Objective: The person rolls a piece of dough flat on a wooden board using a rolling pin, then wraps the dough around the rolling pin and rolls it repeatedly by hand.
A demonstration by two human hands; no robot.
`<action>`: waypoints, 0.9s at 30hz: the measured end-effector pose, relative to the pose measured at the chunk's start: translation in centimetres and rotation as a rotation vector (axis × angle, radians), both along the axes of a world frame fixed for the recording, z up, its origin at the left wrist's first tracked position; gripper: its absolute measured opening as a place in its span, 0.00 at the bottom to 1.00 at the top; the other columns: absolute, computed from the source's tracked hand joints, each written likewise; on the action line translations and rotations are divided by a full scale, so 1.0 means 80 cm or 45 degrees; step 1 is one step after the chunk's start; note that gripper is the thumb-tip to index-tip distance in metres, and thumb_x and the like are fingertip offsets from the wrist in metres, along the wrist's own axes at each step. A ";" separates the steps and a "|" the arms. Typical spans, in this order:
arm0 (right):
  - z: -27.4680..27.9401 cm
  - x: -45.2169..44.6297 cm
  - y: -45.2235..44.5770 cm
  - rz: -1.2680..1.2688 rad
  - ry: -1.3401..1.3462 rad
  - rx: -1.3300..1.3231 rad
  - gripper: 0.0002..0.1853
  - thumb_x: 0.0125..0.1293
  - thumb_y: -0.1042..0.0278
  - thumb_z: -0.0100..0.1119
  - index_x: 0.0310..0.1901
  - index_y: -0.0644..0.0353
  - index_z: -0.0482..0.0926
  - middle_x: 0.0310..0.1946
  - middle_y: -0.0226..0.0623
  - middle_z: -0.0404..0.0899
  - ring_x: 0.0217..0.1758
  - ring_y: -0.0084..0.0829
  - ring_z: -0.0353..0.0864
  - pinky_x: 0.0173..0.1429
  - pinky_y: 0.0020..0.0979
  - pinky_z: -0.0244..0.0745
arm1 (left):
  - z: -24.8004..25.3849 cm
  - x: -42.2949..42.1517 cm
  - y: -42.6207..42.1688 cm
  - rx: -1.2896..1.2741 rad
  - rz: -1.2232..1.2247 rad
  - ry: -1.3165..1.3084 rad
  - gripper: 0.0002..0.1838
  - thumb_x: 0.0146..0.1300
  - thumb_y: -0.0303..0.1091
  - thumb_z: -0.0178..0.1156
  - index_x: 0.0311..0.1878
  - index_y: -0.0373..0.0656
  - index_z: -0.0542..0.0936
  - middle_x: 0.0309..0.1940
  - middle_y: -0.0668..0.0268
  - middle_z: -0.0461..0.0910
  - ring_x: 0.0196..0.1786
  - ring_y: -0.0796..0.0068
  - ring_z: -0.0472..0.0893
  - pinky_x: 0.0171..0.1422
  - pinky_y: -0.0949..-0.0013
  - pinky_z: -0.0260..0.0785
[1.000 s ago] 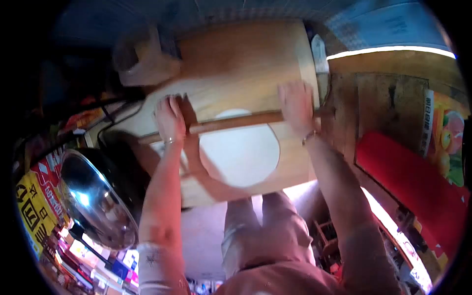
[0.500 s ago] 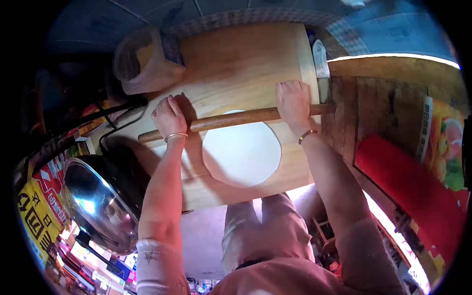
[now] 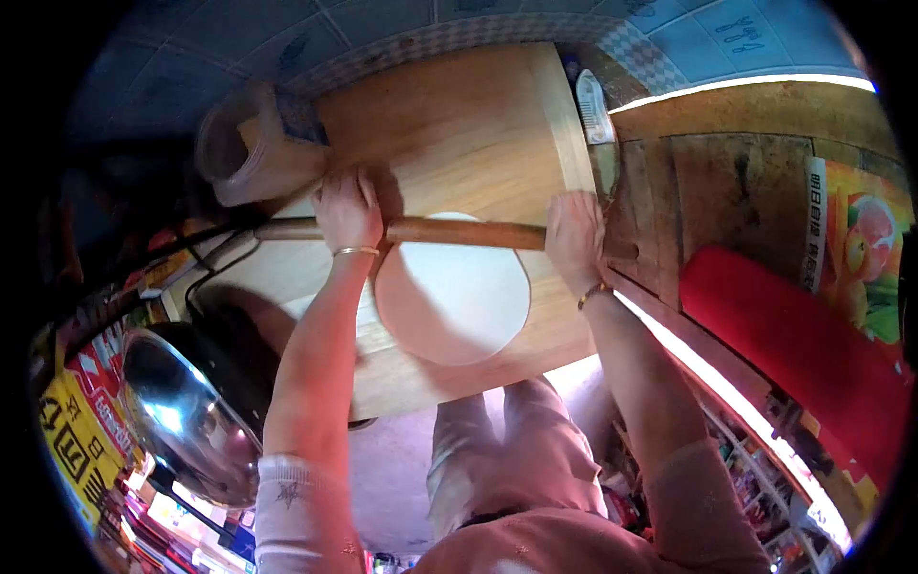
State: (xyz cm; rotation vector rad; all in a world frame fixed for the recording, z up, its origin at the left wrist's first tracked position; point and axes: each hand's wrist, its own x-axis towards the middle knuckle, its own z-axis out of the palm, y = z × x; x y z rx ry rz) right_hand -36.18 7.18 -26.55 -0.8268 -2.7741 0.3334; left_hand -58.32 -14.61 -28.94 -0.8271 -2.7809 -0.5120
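Observation:
A long wooden rolling pin [image 3: 469, 232] lies across the upper part of a round white sheet of dough [image 3: 454, 301] on a wooden board [image 3: 459, 115]. My left hand [image 3: 348, 212] is closed over the pin left of the dough, a bracelet at the wrist. Right of the dough, my right hand [image 3: 576, 239] is closed on the pin near its right end, with a beaded bracelet. A narrow strip of dough shows beyond the pin, and a shadow falls over the dough's left side.
A clear plastic container [image 3: 258, 143] stands at the board's back left. A shiny metal bowl [image 3: 186, 416] is at the left. On the right are a white bottle [image 3: 593, 107], a red roll [image 3: 784, 344] and a fruit-printed box [image 3: 861, 249]. A tiled wall is behind.
The pin has tilted, its left end now farther from my body and its right end nearer. My left hand has shifted right along it, and my right hand has come nearer.

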 end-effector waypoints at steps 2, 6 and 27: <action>-0.001 -0.003 0.006 0.196 -0.039 -0.085 0.09 0.64 0.65 0.54 0.38 0.62 0.74 0.36 0.45 0.73 0.46 0.47 0.72 0.52 0.43 0.67 | 0.007 0.006 -0.001 -0.032 0.089 0.011 0.14 0.67 0.41 0.51 0.37 0.39 0.78 0.33 0.54 0.78 0.42 0.52 0.75 0.51 0.53 0.63; 0.019 0.023 -0.012 0.709 -0.199 -0.045 0.21 0.60 0.46 0.61 0.39 0.59 0.77 0.39 0.41 0.76 0.48 0.42 0.73 0.56 0.39 0.70 | -0.001 0.106 -0.079 0.987 0.658 -0.335 0.18 0.69 0.31 0.55 0.57 0.32 0.67 0.50 0.59 0.71 0.48 0.67 0.74 0.56 0.66 0.67; 0.026 0.129 0.011 0.353 -0.164 -0.221 0.19 0.64 0.53 0.57 0.45 0.63 0.75 0.45 0.44 0.76 0.55 0.43 0.70 0.63 0.43 0.59 | 0.034 0.200 -0.134 0.019 0.341 -0.297 0.13 0.69 0.36 0.47 0.44 0.41 0.79 0.45 0.58 0.79 0.54 0.55 0.73 0.70 0.45 0.50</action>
